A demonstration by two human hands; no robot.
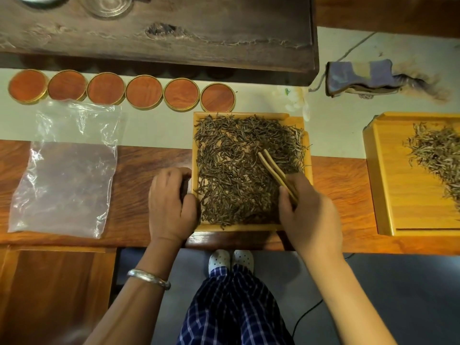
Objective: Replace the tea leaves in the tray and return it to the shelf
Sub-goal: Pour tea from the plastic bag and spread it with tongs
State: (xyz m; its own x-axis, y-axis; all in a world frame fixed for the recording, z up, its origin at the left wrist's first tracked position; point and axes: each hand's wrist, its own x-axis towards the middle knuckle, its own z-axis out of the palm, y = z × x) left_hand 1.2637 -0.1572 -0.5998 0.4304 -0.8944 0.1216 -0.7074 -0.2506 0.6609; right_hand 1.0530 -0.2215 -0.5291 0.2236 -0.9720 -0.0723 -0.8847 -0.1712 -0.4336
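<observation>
The right hand pinches a pair of wooden tongs, thumb and fingers curled round the handle end, and the two blades stand slightly apart with their tips resting among the tea leaves just ahead of that grip. The left hand curls against the near left edge of the tray, steadying it. The tray sits on the surface directly beneath both hands, filled nearly wall to wall with dark leaves.

The likeliest trouble lies on the far side of the right grip: a few strands already poke over the tray's right wall, so a sweep of the tongs that way could flick leaves onto the surface. A second tray of paler leaves lies well to the right of the grip, and strays could mix with it. The plastic bag lies flat, left of the steadying grip, so pouring into it may spill if its mouth collapses
</observation>
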